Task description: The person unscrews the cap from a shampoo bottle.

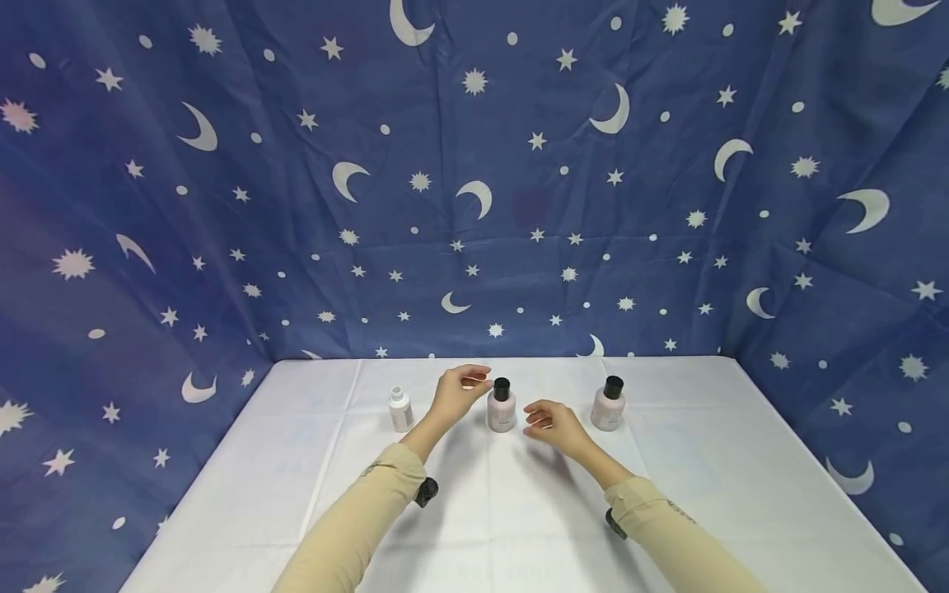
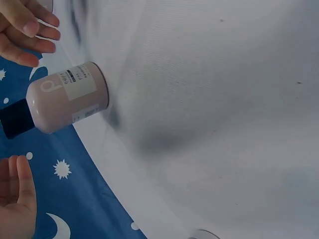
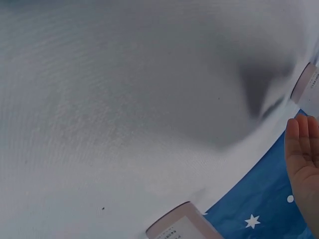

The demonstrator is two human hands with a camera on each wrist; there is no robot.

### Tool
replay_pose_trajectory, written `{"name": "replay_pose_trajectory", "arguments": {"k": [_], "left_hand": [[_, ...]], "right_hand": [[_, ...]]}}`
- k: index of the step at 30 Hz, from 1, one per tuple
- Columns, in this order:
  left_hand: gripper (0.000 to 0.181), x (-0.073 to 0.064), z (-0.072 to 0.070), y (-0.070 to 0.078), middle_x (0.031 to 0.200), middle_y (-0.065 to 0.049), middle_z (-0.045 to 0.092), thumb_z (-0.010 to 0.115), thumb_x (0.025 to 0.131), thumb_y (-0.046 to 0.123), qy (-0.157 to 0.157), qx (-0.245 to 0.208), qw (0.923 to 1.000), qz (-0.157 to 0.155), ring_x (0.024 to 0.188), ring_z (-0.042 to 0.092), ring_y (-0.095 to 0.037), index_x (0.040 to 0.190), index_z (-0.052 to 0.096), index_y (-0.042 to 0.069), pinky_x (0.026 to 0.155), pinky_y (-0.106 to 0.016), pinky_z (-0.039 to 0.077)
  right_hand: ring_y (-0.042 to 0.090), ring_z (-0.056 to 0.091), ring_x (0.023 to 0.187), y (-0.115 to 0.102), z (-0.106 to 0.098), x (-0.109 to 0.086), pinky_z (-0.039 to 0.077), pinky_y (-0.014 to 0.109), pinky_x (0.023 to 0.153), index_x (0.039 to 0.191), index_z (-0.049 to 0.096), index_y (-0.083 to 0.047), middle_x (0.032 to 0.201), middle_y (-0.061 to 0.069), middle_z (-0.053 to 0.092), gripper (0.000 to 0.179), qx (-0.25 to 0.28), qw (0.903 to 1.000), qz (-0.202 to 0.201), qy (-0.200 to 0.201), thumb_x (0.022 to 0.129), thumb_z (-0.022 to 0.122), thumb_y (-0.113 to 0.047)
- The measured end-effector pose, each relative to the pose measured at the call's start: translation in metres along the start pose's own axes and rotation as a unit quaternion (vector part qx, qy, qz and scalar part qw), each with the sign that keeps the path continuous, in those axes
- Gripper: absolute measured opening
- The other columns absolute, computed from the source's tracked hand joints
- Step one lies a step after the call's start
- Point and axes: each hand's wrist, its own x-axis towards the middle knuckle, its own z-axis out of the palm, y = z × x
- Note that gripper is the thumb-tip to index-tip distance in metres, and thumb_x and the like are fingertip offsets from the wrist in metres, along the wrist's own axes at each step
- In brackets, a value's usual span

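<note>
A pale pink bottle with a black cap [image 1: 501, 405] stands upright in the middle of the white table; the left wrist view shows this bottle [image 2: 67, 97] with its label. My left hand [image 1: 458, 394] is beside its cap on the left, fingers loosely bent. In the left wrist view a gap shows between that hand [image 2: 17, 196] and the cap. Right of the bottle hovers my right hand [image 1: 554, 427], fingers relaxed and apart from it, holding nothing. The right wrist view shows the right hand [image 3: 305, 169] near the bottle's lower part [image 3: 308, 92].
A second pink bottle with a black cap [image 1: 608, 405] stands right of my right hand. Left of my left wrist stands a small white bottle [image 1: 401, 410]. A white cloth covers the table [image 1: 489, 511], and a blue star-and-moon curtain [image 1: 474, 165] hangs behind and at both sides.
</note>
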Motion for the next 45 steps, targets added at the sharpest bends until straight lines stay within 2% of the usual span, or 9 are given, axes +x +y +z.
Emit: {"name": "replay_pose_trajectory", "arguments": {"k": [4,9,15,20,24,27,32,38,45], "left_hand": [[0.027,0.003,0.004,0.006,0.108,-0.021,0.067,0.068,0.086,0.008,-0.002,-0.011,0.9999,-0.003,0.096,0.066,-0.033,0.11,0.066,-0.002,0.081,-0.035,0.057],[0.029,0.008,0.006,0.007,0.111,-0.02,0.067,0.068,0.086,0.01,-0.026,-0.01,0.9996,0.005,0.1,0.065,-0.034,0.113,0.065,0.0,0.085,-0.037,0.056],[0.034,0.014,0.006,-0.001,0.116,-0.02,0.065,0.071,0.084,0.011,-0.032,-0.012,0.9994,-0.001,0.107,0.063,-0.036,0.115,0.065,0.001,0.088,-0.037,0.055],[0.04,0.015,0.006,-0.006,0.121,-0.021,0.062,0.072,0.083,0.008,-0.068,-0.046,0.9965,-0.012,0.114,0.058,-0.038,0.121,0.062,0.0,0.091,-0.037,0.054],[0.039,0.016,0.007,-0.006,0.121,-0.019,0.063,0.071,0.082,0.002,-0.079,-0.05,0.9955,-0.015,0.114,0.059,-0.036,0.12,0.063,-0.001,0.092,-0.036,0.054],[0.032,0.017,0.009,-0.007,0.117,-0.02,0.065,0.069,0.083,0.0,-0.088,-0.03,0.9957,-0.003,0.108,0.063,-0.033,0.115,0.065,-0.003,0.089,-0.034,0.055],[0.023,0.02,0.01,-0.009,0.108,-0.023,0.067,0.067,0.083,-0.003,-0.085,-0.007,0.9963,0.016,0.096,0.068,-0.033,0.105,0.069,-0.006,0.083,-0.031,0.057],[0.019,0.022,0.013,-0.011,0.105,-0.021,0.069,0.07,0.081,-0.001,-0.076,-0.007,0.9971,0.002,0.096,0.068,-0.031,0.099,0.071,-0.006,0.083,-0.028,0.057],[0.016,0.019,0.015,-0.013,0.104,-0.022,0.068,0.069,0.081,-0.003,-0.066,-0.004,0.9976,0.019,0.097,0.068,-0.032,0.096,0.071,-0.009,0.082,-0.026,0.056]], "right_hand": [[0.032,0.067,0.084,0.003,0.003,0.004,0.058,0.035,0.076,0.108,0.06,0.01,0.094,0.023,0.068,0.034,-0.012,0.9997,0.021,0.01,0.079,0.072,-0.002],[0.035,0.066,0.09,0.007,0.004,0.011,0.057,0.038,0.079,0.117,0.056,0.009,0.102,0.024,0.066,0.044,-0.003,0.9989,0.041,0.024,0.078,0.074,-0.002],[0.042,0.06,0.106,0.014,0.002,0.024,0.054,0.041,0.09,0.132,0.042,0.009,0.12,0.031,0.056,0.061,0.039,0.9985,0.035,-0.014,0.081,0.073,-0.005],[0.048,0.053,0.115,0.012,0.005,0.032,0.048,0.048,0.098,0.134,0.038,0.012,0.129,0.034,0.048,0.064,0.084,0.9951,0.029,-0.045,0.081,0.071,-0.001],[0.047,0.05,0.119,0.01,0.012,0.039,0.045,0.048,0.101,0.133,0.038,0.013,0.134,0.033,0.044,0.063,0.093,0.9926,0.017,-0.076,0.082,0.071,-0.002],[0.046,0.052,0.118,0.008,0.017,0.044,0.048,0.045,0.1,0.131,0.042,0.012,0.131,0.031,0.048,0.059,0.085,0.9932,0.021,-0.076,0.081,0.071,-0.002],[0.041,0.059,0.109,0.003,0.022,0.05,0.053,0.04,0.092,0.122,0.052,0.01,0.122,0.027,0.057,0.052,0.04,0.998,0.025,-0.043,0.078,0.075,-0.005],[0.036,0.065,0.099,-0.002,0.022,0.052,0.056,0.036,0.084,0.12,0.055,0.011,0.114,0.025,0.062,0.052,-0.002,0.9984,0.047,-0.032,0.076,0.077,-0.005],[0.035,0.065,0.098,-0.004,0.025,0.052,0.056,0.036,0.086,0.117,0.057,0.012,0.112,0.025,0.064,0.053,-0.019,0.9975,0.067,-0.011,0.072,0.08,-0.003]]}}
